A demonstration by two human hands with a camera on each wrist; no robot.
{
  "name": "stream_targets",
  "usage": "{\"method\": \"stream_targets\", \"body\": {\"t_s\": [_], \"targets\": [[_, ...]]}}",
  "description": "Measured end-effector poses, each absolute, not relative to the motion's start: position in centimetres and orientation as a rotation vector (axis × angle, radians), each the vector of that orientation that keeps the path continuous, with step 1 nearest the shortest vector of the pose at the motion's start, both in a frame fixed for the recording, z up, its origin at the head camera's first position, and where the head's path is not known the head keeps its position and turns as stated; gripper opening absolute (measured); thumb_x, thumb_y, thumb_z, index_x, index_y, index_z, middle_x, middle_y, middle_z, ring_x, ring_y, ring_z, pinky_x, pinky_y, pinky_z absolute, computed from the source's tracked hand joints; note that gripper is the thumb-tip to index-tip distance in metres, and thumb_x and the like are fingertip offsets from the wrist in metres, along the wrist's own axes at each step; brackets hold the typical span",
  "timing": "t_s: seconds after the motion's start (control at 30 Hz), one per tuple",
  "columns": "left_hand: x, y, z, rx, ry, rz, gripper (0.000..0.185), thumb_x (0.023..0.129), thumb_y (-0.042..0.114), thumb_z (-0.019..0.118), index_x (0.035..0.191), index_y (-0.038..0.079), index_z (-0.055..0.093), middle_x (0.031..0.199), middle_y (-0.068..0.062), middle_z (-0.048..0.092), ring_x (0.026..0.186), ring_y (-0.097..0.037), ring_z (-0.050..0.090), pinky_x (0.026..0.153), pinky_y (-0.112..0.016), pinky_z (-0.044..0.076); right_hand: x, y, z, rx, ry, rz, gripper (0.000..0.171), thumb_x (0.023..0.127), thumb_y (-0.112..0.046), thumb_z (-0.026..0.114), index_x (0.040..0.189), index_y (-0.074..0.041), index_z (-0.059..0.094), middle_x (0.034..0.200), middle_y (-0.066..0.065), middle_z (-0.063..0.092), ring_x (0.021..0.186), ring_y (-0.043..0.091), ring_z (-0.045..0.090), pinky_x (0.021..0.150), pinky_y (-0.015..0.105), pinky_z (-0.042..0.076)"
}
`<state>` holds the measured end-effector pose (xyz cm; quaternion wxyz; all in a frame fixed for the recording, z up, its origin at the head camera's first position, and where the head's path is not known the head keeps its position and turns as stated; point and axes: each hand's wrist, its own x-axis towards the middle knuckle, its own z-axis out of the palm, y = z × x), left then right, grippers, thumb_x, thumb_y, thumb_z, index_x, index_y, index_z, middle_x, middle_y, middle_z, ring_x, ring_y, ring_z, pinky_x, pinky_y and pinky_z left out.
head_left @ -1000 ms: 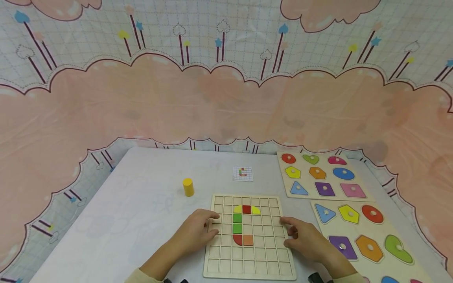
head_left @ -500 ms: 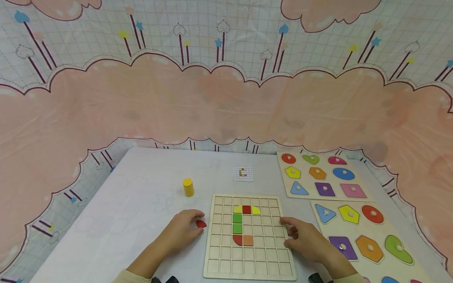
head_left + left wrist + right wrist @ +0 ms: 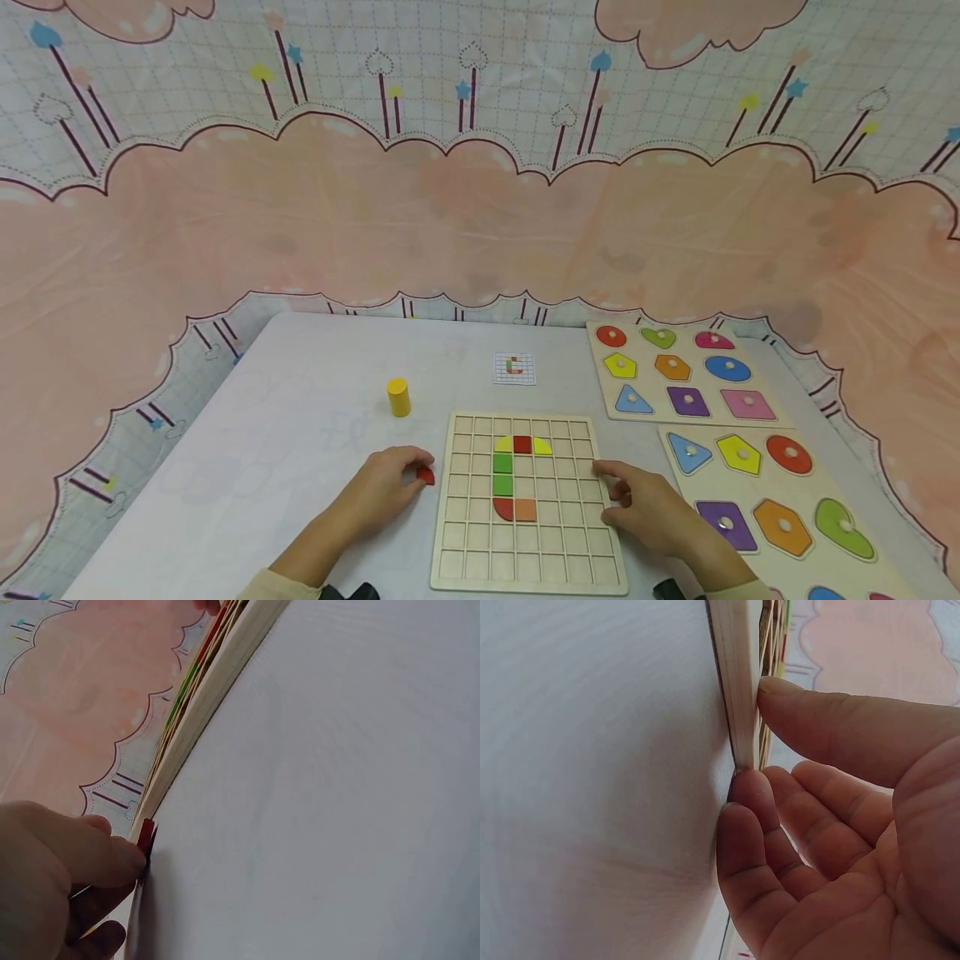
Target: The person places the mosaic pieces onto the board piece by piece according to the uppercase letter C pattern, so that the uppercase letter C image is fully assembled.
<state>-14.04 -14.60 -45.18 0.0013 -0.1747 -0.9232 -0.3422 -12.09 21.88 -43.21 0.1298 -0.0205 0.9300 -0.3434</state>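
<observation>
A wooden grid board [image 3: 528,550] lies at the table's near middle. Coloured tiles on it form a C: yellow and red on top [image 3: 522,444], green squares [image 3: 503,474] down the side, red and orange below [image 3: 515,509]. My left hand [image 3: 408,475] rests on the table just left of the board and pinches a small red piece [image 3: 426,476]. The left wrist view shows a fingertip [image 3: 112,855] against that red piece [image 3: 146,832] beside the board's edge [image 3: 202,705]. My right hand [image 3: 615,487] holds the board's right edge [image 3: 735,690], thumb [image 3: 832,720] on top and fingers [image 3: 750,802] curled against its side.
A yellow cylinder [image 3: 399,397] stands upright left of the board. A small pattern card [image 3: 515,367] lies behind it. Two shape peg boards [image 3: 645,412] [image 3: 678,492] fill the right side. A patterned cloth hangs behind and around the table.
My left hand has slid off the board's left edge onto the table, and the red piece now shows between its fingertips. The right hand has stayed put.
</observation>
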Motion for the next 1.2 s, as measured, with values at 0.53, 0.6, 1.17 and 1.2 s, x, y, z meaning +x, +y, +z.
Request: {"method": "stream_targets", "body": {"t_s": [0.53, 0.6, 1.17, 1.2], "targets": [[-14.11, -14.04, -45.23, -0.547, -2.897, -1.072, 0.028, 0.083, -0.004, 0.076, 0.109, 0.002, 0.069, 0.095, 0.004, 0.065, 0.090, -0.013, 0.059, 0.087, -0.041, 0.052, -12.11, 21.90, -43.21, -0.080, 2.701, -1.014, 0.061, 0.077, -0.005, 0.081, 0.135, -0.010, 0.061, 0.094, 0.000, 0.060, 0.085, 0.019, 0.053, 0.075, 0.037, 0.048], [-14.11, -14.07, -45.25, -0.561, -2.883, -1.074, 0.029, 0.083, -0.005, 0.074, 0.110, 0.001, 0.069, 0.096, 0.004, 0.066, 0.093, -0.014, 0.061, 0.089, -0.042, 0.052, -12.12, 21.91, -43.21, -0.083, 2.703, -1.011, 0.061, 0.077, -0.006, 0.081, 0.135, -0.010, 0.061, 0.094, 0.000, 0.060, 0.085, 0.018, 0.053, 0.075, 0.037, 0.048], [-14.06, -14.51, -45.27, -0.426, -2.876, -1.038, 0.022, 0.079, 0.005, 0.083, 0.095, 0.009, 0.069, 0.091, 0.005, 0.066, 0.093, -0.018, 0.062, 0.088, -0.043, 0.051, -12.09, 21.84, -43.04, -0.075, 2.711, -0.990, 0.059, 0.078, -0.006, 0.081, 0.134, -0.011, 0.062, 0.093, 0.000, 0.060, 0.085, 0.019, 0.053, 0.076, 0.038, 0.048], [-14.06, -14.51, -45.25, -0.423, -2.877, -1.041, 0.022, 0.079, 0.005, 0.083, 0.095, 0.009, 0.069, 0.091, 0.005, 0.066, 0.093, -0.018, 0.062, 0.087, -0.043, 0.052, -12.09, 21.84, -43.04, -0.075, 2.711, -0.990, 0.060, 0.078, -0.006, 0.081, 0.134, -0.011, 0.062, 0.093, 0.000, 0.060, 0.085, 0.019, 0.053, 0.076, 0.038, 0.048]]}}
